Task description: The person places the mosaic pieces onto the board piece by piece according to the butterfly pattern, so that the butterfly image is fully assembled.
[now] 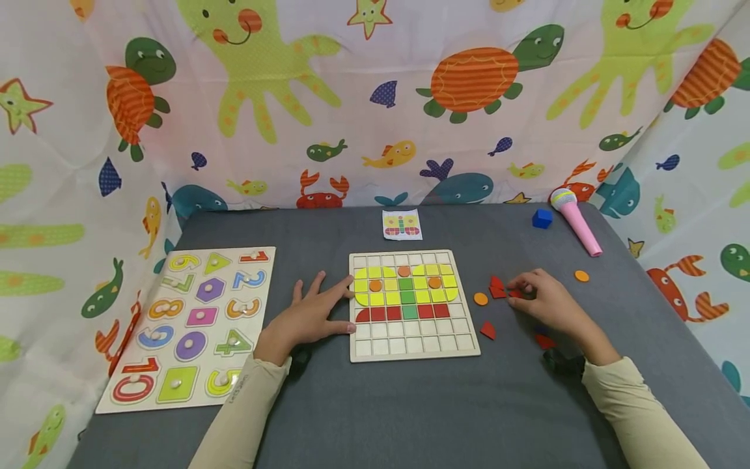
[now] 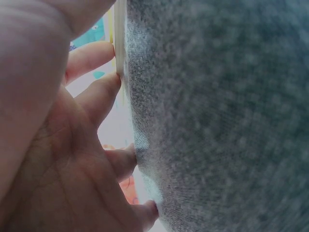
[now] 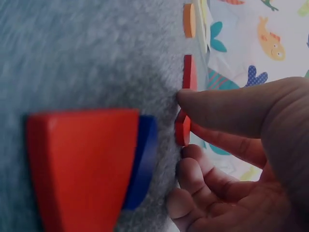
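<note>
A pale wooden grid board [image 1: 416,348] lies flat, holding yellow, orange, green and red pieces. My left hand [image 1: 310,319] is spread at its left side, thumb and fingertips touching the edge. In the left wrist view the fingers [image 2: 99,96] look fairly straight against the board's side [image 2: 119,38]. To the right of the board, my right hand [image 1: 547,299] pinches a small red puzzle piece [image 3: 182,129] at the table surface between thumb and fingers. Other red pieces [image 1: 497,286] lie just left of those fingertips. The held piece's full outline is partly hidden.
Near the right hand lie orange discs [image 1: 480,299], a red piece [image 1: 487,330], and another red piece [image 3: 84,164] with a blue piece [image 3: 141,164] beside it. Behind are a picture card [image 1: 402,236], blue cube [image 1: 541,218] and pink microphone [image 1: 580,225]. A number puzzle board [image 1: 205,260] lies left.
</note>
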A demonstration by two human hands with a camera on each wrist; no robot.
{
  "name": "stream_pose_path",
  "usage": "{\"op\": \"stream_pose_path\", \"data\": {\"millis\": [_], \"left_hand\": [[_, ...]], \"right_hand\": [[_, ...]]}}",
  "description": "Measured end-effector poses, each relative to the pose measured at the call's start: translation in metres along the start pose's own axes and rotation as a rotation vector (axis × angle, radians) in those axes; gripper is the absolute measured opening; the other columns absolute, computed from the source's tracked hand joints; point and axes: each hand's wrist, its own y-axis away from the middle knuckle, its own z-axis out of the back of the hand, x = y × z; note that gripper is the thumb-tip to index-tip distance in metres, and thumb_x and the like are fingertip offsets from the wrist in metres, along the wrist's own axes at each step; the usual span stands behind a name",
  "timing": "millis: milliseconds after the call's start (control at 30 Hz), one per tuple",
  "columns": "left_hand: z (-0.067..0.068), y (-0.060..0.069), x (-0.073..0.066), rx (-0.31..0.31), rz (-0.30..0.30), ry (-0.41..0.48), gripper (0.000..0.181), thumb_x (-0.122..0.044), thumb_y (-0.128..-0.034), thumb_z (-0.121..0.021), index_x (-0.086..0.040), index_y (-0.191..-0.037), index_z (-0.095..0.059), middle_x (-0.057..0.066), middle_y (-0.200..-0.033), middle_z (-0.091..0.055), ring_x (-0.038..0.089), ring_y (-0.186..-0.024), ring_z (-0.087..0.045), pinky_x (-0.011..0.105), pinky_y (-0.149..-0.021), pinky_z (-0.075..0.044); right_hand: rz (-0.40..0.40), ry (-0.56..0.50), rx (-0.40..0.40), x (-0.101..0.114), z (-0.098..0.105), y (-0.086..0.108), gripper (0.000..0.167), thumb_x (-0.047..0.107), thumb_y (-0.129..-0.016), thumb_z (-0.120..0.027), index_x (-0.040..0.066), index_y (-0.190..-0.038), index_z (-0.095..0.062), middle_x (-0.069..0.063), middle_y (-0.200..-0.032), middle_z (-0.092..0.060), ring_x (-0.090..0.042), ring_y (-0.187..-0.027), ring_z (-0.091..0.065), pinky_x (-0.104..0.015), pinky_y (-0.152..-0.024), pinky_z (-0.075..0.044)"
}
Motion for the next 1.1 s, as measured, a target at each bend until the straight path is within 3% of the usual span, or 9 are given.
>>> {"op": "stream_pose_path", "data": {"millis": [233, 367, 533, 733, 933, 1100], "left_hand": [[0.0, 0.0, -0.003, 0.013, 0.022, -0.009, 0.097, -0.046, -0.0962, -0.08, -0.019, -0.172, -0.027, -0.002, -0.159, -0.055, 0.044, -0.163, 0.003, 0.071, -0.121, 0.013], [0.001, 0.0, -0.003, 0.013, 0.029, -0.015, 0.097, -0.046, -0.096, -0.081, -0.02, -0.172, -0.027, -0.001, -0.16, -0.054, 0.043, -0.163, 0.004, 0.07, -0.122, 0.014], [0.001, -0.001, 0.0, 0.011, 0.03, -0.023, 0.098, -0.047, -0.0959, -0.081, -0.02, -0.173, -0.026, -0.001, -0.161, -0.053, 0.043, -0.163, 0.004, 0.07, -0.121, 0.015], [0.001, 0.001, 0.001, 0.007, 0.028, -0.019, 0.097, -0.046, -0.0959, -0.081, -0.02, -0.172, -0.028, 0.0, -0.161, -0.053, 0.043, -0.163, 0.004, 0.07, -0.122, 0.014], [-0.001, 0.0, 0.001, 0.008, 0.035, -0.023, 0.095, -0.048, -0.0959, -0.08, -0.021, -0.172, -0.029, 0.001, -0.163, -0.051, 0.043, -0.163, 0.004, 0.07, -0.122, 0.014], [-0.002, 0.0, 0.001, 0.009, 0.03, -0.02, 0.096, -0.047, -0.0965, -0.08, -0.021, -0.172, -0.028, 0.0, -0.162, -0.051, 0.043, -0.163, 0.004, 0.069, -0.122, 0.014]], "right_hand": [[-0.088, 0.016, 0.013, -0.004, 0.002, 0.002, 0.037, 0.016, -0.097, -0.081, -0.009, -0.12, -0.067, -0.022, -0.11, -0.061, -0.035, -0.097, -0.058, -0.048, -0.081, -0.051], [-0.105, 0.021, 0.011, -0.005, 0.003, 0.002, 0.035, 0.018, -0.097, -0.082, -0.008, -0.115, -0.066, -0.018, -0.103, -0.061, -0.032, -0.092, -0.056, -0.043, -0.077, -0.049], [-0.089, -0.03, -0.008, -0.002, 0.002, 0.002, 0.023, 0.008, -0.098, -0.078, -0.002, -0.113, -0.065, -0.01, -0.096, -0.065, -0.025, -0.086, -0.06, -0.032, -0.071, -0.05], [-0.069, -0.076, -0.042, 0.011, -0.002, -0.002, 0.016, 0.006, -0.101, -0.076, 0.002, -0.114, -0.069, -0.009, -0.1, -0.069, -0.024, -0.088, -0.063, -0.028, -0.071, -0.052], [-0.041, -0.163, -0.015, 0.033, -0.011, -0.006, 0.015, 0.006, -0.103, -0.073, 0.002, -0.117, -0.07, -0.009, -0.102, -0.068, -0.025, -0.09, -0.062, -0.026, -0.074, -0.053], [0.045, -0.22, 0.019, 0.05, -0.023, -0.009, 0.012, 0.004, -0.103, -0.072, 0.003, -0.115, -0.072, -0.005, -0.099, -0.068, -0.023, -0.088, -0.063, -0.027, -0.075, -0.054]]}}
